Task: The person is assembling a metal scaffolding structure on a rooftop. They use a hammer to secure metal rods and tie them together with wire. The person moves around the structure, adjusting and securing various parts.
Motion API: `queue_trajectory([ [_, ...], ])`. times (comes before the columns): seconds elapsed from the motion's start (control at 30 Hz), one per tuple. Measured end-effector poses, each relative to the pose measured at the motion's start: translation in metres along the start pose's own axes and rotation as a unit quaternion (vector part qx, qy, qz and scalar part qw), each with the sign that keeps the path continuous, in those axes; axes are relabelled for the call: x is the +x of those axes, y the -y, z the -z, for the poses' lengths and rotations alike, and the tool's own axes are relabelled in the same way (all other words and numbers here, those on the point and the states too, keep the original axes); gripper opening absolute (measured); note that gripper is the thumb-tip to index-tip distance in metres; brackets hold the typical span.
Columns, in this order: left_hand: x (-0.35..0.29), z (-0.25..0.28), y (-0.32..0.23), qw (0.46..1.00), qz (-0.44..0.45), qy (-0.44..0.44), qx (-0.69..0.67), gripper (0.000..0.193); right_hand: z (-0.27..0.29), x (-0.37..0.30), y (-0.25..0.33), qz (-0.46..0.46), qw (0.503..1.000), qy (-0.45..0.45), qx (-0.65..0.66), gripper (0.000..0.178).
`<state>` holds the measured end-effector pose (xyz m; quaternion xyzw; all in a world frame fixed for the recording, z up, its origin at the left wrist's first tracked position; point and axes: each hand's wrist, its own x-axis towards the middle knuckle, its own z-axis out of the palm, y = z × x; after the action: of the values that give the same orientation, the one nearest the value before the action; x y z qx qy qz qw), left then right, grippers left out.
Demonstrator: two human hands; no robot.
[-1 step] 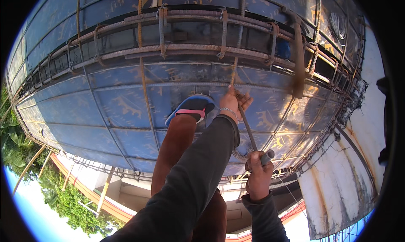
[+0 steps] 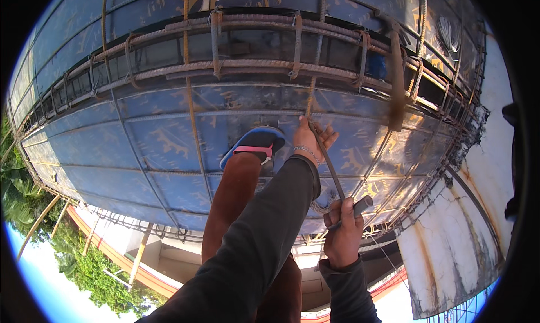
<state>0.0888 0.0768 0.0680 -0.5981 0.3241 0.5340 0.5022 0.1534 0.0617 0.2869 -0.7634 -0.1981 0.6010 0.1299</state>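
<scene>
My left hand (image 2: pixel 310 141), with a chain bracelet at the wrist, is at a crossing of two steel bars on the blue panel. Its fingertips are bent around the crossing; what they pinch is too small to tell. Over this hand runs a thin metal rod (image 2: pixel 333 174), slanting down from the crossing to my right hand (image 2: pixel 344 233). That hand is closed around the tool's grey tubular handle (image 2: pixel 363 204), whose round end sticks out past the thumb. Behind the rod, a bundle of thin wire (image 2: pixel 324 202) lies partly hidden.
A rebar cage (image 2: pixel 253 66) crosses above a dark gap. From it hangs a hammer (image 2: pixel 397 86) with a wooden handle. My sandalled foot (image 2: pixel 256 144) stands on the blue panel (image 2: pixel 163 140). More wire (image 2: pixel 448 36) lies upper right. A stained white wall (image 2: pixel 444 255) rises at right.
My right hand has turned slightly, and the tubular handle's end has swung a little to the right. My left hand has stayed nearly in place at the bar crossing.
</scene>
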Motion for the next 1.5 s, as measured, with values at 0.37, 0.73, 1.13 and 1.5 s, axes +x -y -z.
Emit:
queue_trajectory([
  [0.37,-0.001,-0.033,0.005,0.989,0.008,-0.097,-0.108,0.037,0.021,0.021,0.043,0.094,0.967,0.012,-0.235,0.062],
  [0.73,0.000,-0.035,0.011,0.991,-0.031,-0.111,-0.066,0.031,0.026,0.060,0.094,0.564,0.323,0.172,-0.740,0.035],
  [1.13,-0.084,0.009,0.013,0.916,-0.055,-0.036,0.396,0.039,0.039,0.057,0.065,0.572,0.400,0.134,-0.703,0.028],
  [1.5,-0.318,0.060,0.036,0.757,-0.090,0.121,0.636,0.033,0.045,0.044,0.064,0.561,0.408,0.110,-0.712,0.029],
])
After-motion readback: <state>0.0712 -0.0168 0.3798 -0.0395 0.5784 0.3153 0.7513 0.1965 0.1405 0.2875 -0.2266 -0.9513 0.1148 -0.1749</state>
